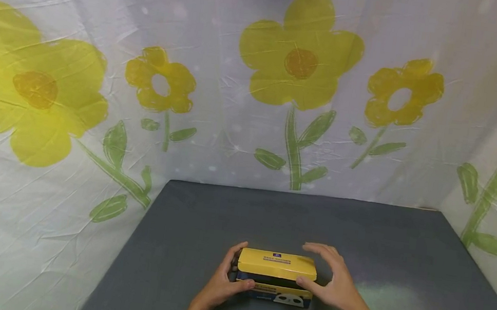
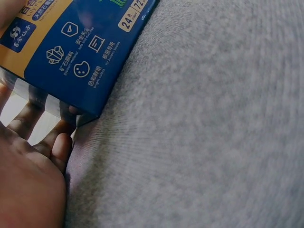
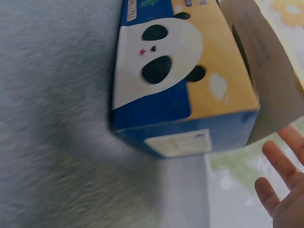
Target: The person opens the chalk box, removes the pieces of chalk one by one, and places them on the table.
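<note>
A yellow and blue chalk box [image 1: 277, 265] with a panda face on its front lies on the grey table before me. Its yellow lid is raised a little, with a dark gap showing beneath. At the box's left end, my left hand [image 1: 221, 281] holds it, thumb on the front and fingers round the end and back. In the left wrist view, those fingers [image 2: 31, 116] lie along the end of the box [image 2: 90, 71]. My right hand [image 1: 337, 285] is spread at the right end, thumb by the lid's corner. The right wrist view shows its other fingers [image 3: 280, 164] apart from the box [image 3: 209, 95].
The grey table [image 1: 204, 211] reaches back to a white cloth [image 1: 223, 136] printed with yellow flowers, which also hangs along both sides. A pale patch of light [image 1: 393, 304] falls on the table at the right.
</note>
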### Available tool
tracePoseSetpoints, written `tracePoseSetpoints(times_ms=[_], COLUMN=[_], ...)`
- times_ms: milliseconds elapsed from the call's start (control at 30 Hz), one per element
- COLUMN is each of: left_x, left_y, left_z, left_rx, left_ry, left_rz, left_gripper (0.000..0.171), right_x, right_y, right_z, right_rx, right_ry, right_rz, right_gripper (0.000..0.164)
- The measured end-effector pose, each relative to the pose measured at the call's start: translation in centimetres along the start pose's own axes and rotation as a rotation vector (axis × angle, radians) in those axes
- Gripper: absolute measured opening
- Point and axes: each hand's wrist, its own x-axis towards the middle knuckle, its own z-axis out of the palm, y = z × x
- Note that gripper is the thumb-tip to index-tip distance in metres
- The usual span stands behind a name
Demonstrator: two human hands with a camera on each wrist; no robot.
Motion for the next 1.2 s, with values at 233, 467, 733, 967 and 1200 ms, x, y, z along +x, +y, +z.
tracePoseSetpoints(times_ms=[233,467,733,967,1200], left_x=[-0.1,-0.2,-0.1,0.1,0.0], left_y=[0.0,0.2,0.2,-0.2,-0.1], left_z=[-0.2,-0.3,-0.4,-0.4,-0.2], left_rx=[-0.004,-0.009,0.018,0.024,0.01], left_ry=[0.005,0.008,0.006,0.004,-0.016], left_rz=[0.002,0.002,0.005,0.014,-0.042], left_gripper=[0.091,0.091,0.091,0.089,0.086], right_x=[-2.2,-3.1,-2.7,-1.1,1.0], right_y=[1.2,2.0,2.1,1.9,2.1], right_z=[-0.2,0.1,0.5,0.5,0.6], right_rx=[0.039,0.007,0.008,0.015,0.003], right_ry=[0.062,0.079,0.102,0.152,0.18], right_rz=[0.039,0.104,0.091,0.084,0.013], right_gripper=[0.062,0.051,0.046,0.044,0.04])
